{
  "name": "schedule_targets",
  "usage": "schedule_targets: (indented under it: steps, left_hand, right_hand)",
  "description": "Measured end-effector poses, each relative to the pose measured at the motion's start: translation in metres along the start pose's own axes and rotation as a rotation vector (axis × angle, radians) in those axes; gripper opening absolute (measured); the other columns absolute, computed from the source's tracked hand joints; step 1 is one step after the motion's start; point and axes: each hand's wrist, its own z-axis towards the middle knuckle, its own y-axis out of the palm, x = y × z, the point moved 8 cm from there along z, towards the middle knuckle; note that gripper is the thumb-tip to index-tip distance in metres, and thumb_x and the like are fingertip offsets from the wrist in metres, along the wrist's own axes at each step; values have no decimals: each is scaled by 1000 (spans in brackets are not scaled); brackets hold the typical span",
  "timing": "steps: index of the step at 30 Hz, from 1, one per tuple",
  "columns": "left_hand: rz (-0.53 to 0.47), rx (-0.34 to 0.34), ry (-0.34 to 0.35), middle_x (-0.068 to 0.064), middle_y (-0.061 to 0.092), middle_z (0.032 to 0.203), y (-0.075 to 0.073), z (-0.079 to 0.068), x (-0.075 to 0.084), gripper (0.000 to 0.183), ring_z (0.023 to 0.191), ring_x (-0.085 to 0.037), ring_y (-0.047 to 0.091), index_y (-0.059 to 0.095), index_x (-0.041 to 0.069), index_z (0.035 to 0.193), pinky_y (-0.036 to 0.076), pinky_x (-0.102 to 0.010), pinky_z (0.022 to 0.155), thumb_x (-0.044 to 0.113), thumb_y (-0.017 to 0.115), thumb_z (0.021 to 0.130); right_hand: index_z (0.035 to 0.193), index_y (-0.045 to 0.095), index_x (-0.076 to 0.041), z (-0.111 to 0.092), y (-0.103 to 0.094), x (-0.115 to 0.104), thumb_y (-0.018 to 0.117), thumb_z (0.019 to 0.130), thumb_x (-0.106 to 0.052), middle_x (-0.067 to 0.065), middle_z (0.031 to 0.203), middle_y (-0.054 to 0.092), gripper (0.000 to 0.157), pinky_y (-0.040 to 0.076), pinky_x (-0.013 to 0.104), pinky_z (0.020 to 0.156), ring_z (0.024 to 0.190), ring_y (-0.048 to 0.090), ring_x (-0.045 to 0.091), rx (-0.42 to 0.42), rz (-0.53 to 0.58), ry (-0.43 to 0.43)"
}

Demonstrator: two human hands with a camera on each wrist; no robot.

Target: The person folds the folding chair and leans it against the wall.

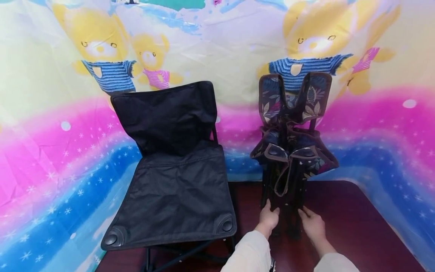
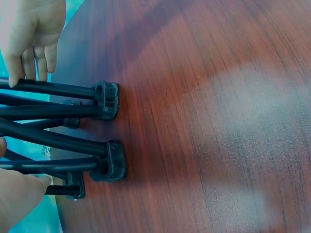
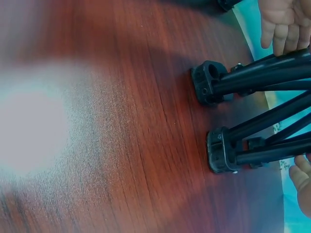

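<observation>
A folded camping chair [image 1: 293,151] with dark leaf-patterned fabric stands upright on the table, its black legs bunched together. At those legs' left side, my left hand [image 1: 269,218] touches the tubes with extended fingers. My right hand [image 1: 312,225] reaches the tubes from the other side, its fingers also fairly straight. Black plastic feet [image 2: 109,162] end the legs in the left wrist view. From the right wrist, similar feet [image 3: 222,150] rest on the wood, with the left hand [image 3: 286,24] above and the right hand [image 3: 303,187] below.
An unfolded black camping chair [image 1: 180,189] stands to the left, close to the folded one. Both are on a dark red wooden table [image 1: 343,211] with a rounded back corner. Behind hangs a colourful bear-print cloth [image 1: 238,49].
</observation>
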Motion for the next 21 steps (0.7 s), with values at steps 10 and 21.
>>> schedule_targets:
  steps: [10,21]
  left_hand:
    - [11,1,32,-19,46,121,-13,-8,6,45,114,-34,38,46,-2,122,31,-44,93,11,57,81]
    - [14,36,148,-14,49,121,-41,-29,28,45,113,-28,41,49,2,122,35,-40,91,19,58,81]
  right_hand:
    - [125,35,11,-13,-6,-20,35,91,-37,31,123,35,59,25,54,92,114,29,45,-107,-97,-51]
    - [121,43,9,-25,-25,-42,37,91,-38,29,119,42,56,35,54,82,106,41,44,-109,-172,-162]
